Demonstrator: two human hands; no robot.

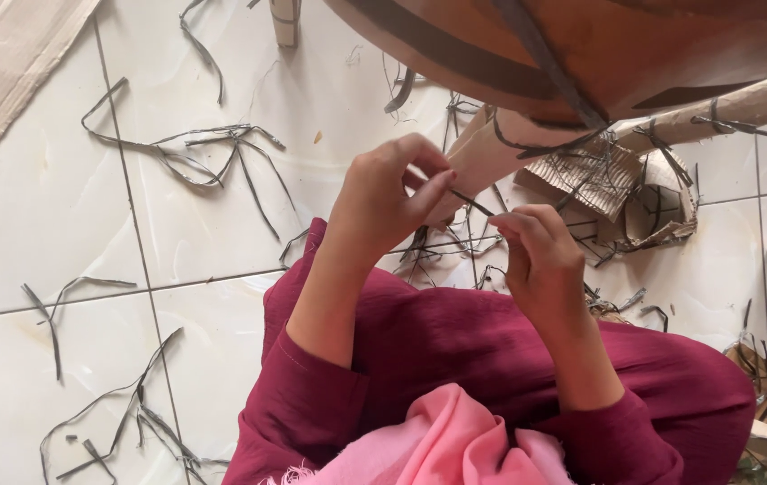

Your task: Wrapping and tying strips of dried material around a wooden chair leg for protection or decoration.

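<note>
Both hands pinch one thin dark strip [471,202] just below the cardboard tube [491,148], left hand [392,193] and right hand [536,247] at its ends; it looks light, limp, easily snapped, best gripped near the ends.

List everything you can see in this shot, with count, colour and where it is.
thin strip: one, dark grey, pinched between both hands
cardboard tube: one, brown, just beyond the hands
cardboard arm: one, brown, tied with strips, upper right
large curved piece: one, orange-brown, top
loose strips: many, grey, scattered on floor
floor tiles: white, glossy
flat cardboard: one, tan, top left
garment: maroon, bottom centre
scarf: pink, bottom
left hand: one, pinching
right hand: one, pinching
</note>
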